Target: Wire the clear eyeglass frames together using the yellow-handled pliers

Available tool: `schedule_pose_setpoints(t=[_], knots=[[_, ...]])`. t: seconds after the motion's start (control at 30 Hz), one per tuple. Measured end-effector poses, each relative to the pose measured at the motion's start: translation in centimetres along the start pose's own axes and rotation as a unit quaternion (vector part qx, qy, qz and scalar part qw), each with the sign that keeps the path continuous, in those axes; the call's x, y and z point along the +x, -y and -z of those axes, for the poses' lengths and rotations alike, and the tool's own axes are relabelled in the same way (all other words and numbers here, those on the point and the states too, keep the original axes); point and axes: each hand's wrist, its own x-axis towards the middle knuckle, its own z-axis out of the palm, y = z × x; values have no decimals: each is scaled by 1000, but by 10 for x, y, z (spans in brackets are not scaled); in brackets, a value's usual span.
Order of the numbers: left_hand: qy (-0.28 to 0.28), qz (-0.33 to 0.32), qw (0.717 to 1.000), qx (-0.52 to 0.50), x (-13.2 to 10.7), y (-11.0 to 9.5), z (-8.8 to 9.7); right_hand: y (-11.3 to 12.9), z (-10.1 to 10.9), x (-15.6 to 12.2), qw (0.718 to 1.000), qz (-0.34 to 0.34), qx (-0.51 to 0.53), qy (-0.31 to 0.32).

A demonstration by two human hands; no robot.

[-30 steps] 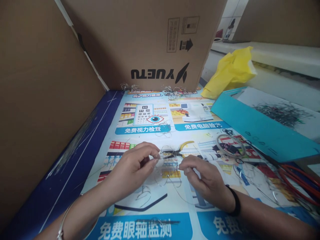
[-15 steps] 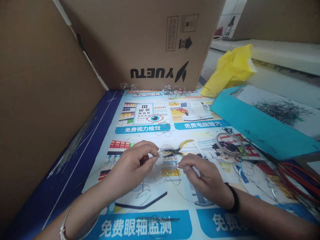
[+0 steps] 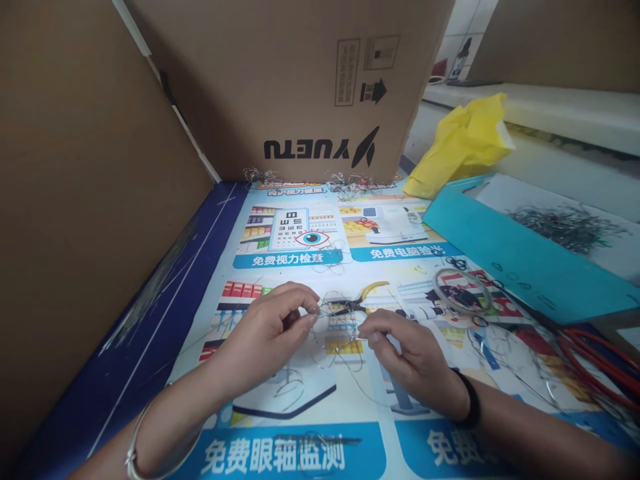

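Observation:
Thin looped wire [image 3: 325, 360] hangs between my two hands above a printed poster sheet. My left hand [image 3: 273, 333] pinches it between thumb and fingertips. Opposite, my right hand [image 3: 407, 353] is closed in a pinch on another part of the wire. Tiny bits show along the strands, too small to make out. Just beyond the hands lies a pair of pliers [image 3: 357, 301] with a yellow handle, partly crossed by the wire. Another loop of thin wire [image 3: 291, 392] rests below my left hand.
A large cardboard box [image 3: 300, 87] walls off the back, with wire tangles along its base. On the right are a yellow bag [image 3: 457, 143], a turquoise box [image 3: 505, 257] with dark wire pieces [image 3: 565, 227], a clear ring-shaped coil [image 3: 463, 291] and red cable [image 3: 595, 363].
The whole view shifts slightly right and down. Both hands keep their pinch on the wire, with hardly any movement of their own.

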Motion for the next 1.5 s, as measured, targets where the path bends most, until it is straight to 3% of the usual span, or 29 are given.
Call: schedule_pose_setpoints(t=[0.9, 1.07, 1.3, 1.5], knots=[[8, 7, 1000, 2, 0, 2, -2, 3, -1, 1, 1000, -22, -14, -12], [15, 44, 999, -13, 2, 10, -9, -1, -4, 1, 995, -94, -3, 10], [8, 130, 985, -113, 7, 21, -21, -8, -11, 6, 973, -219, 49, 61], [5, 143, 981, -130, 8, 23, -23, -10, -12, 6, 971, -219, 59, 69]])
